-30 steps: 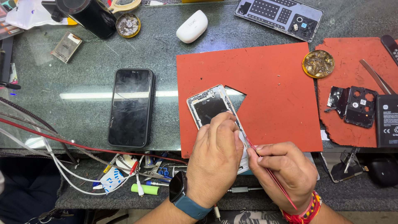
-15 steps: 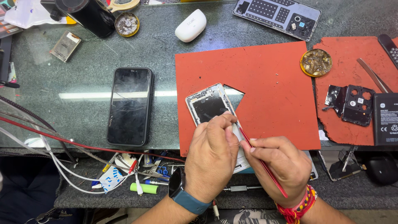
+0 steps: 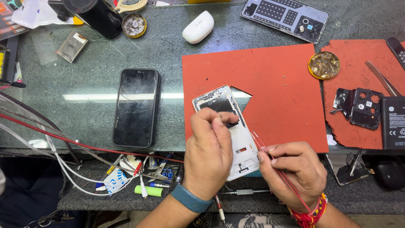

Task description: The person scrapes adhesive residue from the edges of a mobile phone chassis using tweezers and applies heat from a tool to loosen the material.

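Note:
An opened white phone frame (image 3: 236, 135) lies tilted on a red mat (image 3: 270, 88) at the near edge of the green stone counter. My left hand (image 3: 209, 156) rests over its left side, fingertips pinched on a small dark part near the frame's middle. My right hand (image 3: 293, 171) sits just right of the frame's lower end and grips thin red tweezers (image 3: 263, 147), whose tips point up-left toward the frame. A blue watch band is on my left wrist, red threads on my right.
A black phone (image 3: 136, 107) lies face up left of the mat. A white earbud case (image 3: 198, 26), a phone back panel (image 3: 284, 17), a brass dish of screws (image 3: 323, 65), a black camera cover (image 3: 363, 107), a battery (image 3: 394, 122) and red and white cables (image 3: 50, 139) surround the mat.
My left hand's fingertips have moved up the frame onto the dark part near its middle. My right hand with the tweezers has stayed by the frame's lower right edge.

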